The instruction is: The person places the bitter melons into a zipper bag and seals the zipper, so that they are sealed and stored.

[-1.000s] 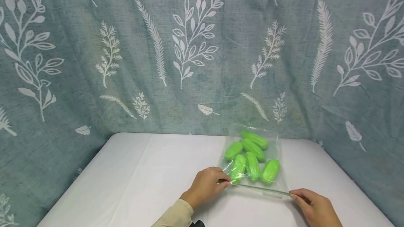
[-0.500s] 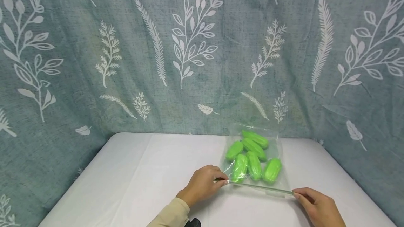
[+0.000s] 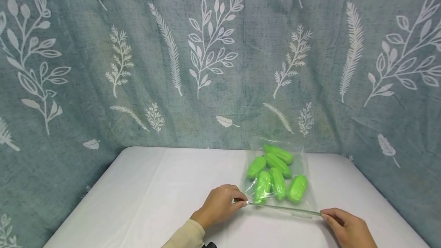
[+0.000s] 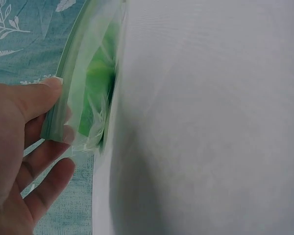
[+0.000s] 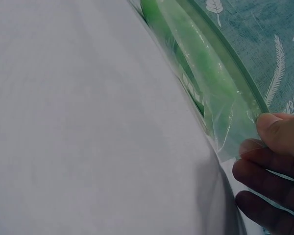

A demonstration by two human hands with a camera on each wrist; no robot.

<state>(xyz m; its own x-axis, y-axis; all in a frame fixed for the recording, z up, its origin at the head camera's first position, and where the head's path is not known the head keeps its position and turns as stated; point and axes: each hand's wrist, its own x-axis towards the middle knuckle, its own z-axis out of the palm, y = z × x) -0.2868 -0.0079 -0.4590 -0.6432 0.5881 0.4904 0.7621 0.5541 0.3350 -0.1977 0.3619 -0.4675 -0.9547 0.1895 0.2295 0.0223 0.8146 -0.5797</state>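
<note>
A clear zip bag [image 3: 299,163] lies on the right half of the table with several bright green, elongated vegetable-like pieces [image 3: 263,186] inside. Its green zip edge [image 3: 282,208] faces the person and is stretched straight between both hands. My left hand [image 3: 222,205] pinches the left end of that edge; in the left wrist view the thumb [image 4: 44,95] presses it against the fingers. The right end is pinched between thumb and fingers of my right hand [image 3: 348,225], also seen in the right wrist view [image 5: 277,152]. Whether the zip is sealed I cannot tell.
A white-covered table [image 3: 165,186] spreads under the bag, its back edge near a teal curtain [image 3: 165,68] with white leaf prints. The curtain also stands along the left and right sides. A beige sleeve [image 3: 187,234] covers the left forearm.
Both hands still pinch the zip edge. The left hand has shifted slightly left and the right hand slightly right. The green pieces at the front have moved slightly right.
</note>
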